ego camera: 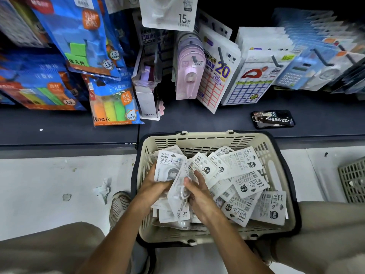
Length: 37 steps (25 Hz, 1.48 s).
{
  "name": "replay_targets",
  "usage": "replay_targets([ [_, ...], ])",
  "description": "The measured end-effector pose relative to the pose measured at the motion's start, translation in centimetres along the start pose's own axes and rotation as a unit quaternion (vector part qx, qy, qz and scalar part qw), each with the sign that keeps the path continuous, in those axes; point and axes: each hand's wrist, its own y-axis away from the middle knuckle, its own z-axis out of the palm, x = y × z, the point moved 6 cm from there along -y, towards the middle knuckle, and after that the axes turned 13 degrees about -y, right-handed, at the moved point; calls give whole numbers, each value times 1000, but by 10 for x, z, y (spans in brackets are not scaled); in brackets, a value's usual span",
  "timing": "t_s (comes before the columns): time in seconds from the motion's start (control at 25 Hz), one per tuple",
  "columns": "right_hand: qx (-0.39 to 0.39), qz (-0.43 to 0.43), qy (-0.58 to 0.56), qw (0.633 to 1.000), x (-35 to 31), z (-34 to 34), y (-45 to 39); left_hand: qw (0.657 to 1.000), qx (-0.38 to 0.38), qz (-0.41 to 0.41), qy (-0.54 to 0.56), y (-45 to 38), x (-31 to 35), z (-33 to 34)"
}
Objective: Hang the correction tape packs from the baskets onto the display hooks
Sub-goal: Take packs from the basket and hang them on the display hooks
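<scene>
Correction tape packs (246, 182) crowd basket (199, 139); both hands (156, 184) grip some

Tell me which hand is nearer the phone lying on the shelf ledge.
Right. The right hand is in the basket below and left of the phone, its grip on white packs. The left hand holds packs too, further left.

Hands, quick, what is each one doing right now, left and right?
Left hand: grips a bunch of correction tape packs over the basket.
Right hand: fingers curled on the same bunch.
</scene>
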Motion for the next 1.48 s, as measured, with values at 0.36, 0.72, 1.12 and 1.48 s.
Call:
replay_targets([
  [0.36,-75,-73,88,991,-26,17,12,990,-86,-42,106,6,2,7],
  [0.72,-103,-75,152,980,-67,17,25,986,-67,126,-86,0,42,16],
  [1.12,107,-58,173,977,-21,-22,-3,988,-5,-14,-153,-11,-2,11],
  [1.48,256,-169,258,916,-52,-2,-1,951,161,41,-261,-3,36,-3],
])
